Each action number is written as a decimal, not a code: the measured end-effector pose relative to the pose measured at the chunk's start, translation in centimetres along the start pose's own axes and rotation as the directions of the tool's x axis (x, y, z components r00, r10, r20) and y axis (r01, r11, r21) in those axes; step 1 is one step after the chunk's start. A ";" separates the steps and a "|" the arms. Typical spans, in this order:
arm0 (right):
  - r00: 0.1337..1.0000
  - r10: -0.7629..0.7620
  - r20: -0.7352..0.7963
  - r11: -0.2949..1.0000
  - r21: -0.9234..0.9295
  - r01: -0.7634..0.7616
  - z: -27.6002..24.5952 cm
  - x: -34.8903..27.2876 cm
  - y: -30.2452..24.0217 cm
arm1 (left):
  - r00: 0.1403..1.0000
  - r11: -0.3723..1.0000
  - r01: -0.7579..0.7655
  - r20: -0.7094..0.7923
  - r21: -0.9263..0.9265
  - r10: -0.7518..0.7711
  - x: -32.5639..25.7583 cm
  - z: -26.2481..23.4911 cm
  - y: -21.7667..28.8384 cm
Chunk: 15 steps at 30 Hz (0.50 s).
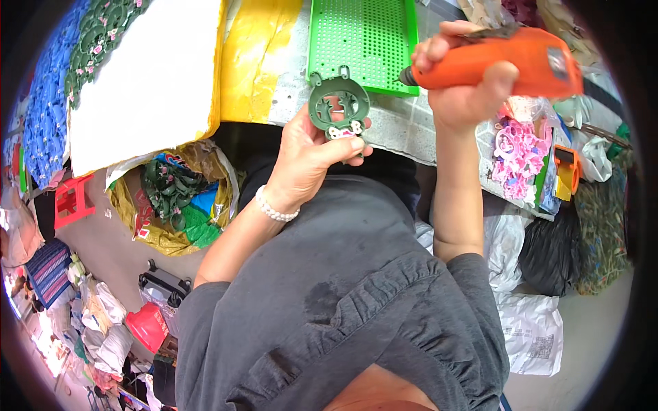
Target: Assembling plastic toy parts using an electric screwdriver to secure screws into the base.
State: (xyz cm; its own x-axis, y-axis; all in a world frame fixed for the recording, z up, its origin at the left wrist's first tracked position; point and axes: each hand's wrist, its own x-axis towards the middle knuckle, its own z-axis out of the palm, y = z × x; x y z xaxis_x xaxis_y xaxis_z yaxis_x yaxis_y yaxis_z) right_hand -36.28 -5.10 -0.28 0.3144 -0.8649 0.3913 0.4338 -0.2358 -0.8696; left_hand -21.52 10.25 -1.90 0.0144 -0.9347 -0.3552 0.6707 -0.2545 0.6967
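A round dark green plastic piece [348,85], with cut-out shapes inside and small loops on top, is pinched in my left hand [306,156]. My thumb lies over a pink-and-white decoration at its lower edge. My right hand [460,103] is wrapped round an orange power screwdriver [517,63], held level with its dark tip toward the left. That tip overlaps the front right corner of a green perforated tray [367,38] and stands apart from the green piece. A white beaded bracelet circles my left wrist.
At the left, a large white surface with yellow edging [144,82] borders piles of blue and dark green pieces. Pink plastic pieces [515,159] lie at the right beside an orange-and-yellow tape dispenser [566,171]. On the floor, an open yellow sack [168,243] holds green pieces.
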 end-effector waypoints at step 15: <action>0.996 -0.002 -0.084 0.998 -0.055 -0.003 -0.3 0.7 2.7 | 1.000 0.993 -0.017 -0.002 0.113 0.017 0.4 -0.1 -0.3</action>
State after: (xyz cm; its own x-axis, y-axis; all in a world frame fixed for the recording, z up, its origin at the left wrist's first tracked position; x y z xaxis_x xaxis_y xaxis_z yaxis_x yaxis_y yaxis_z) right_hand -35.11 -6.49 -2.41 0.2413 -0.8989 0.3659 0.3854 -0.2573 -0.8862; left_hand -21.66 9.92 -2.28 0.0272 -0.9385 -0.3441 0.5825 -0.2648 0.7685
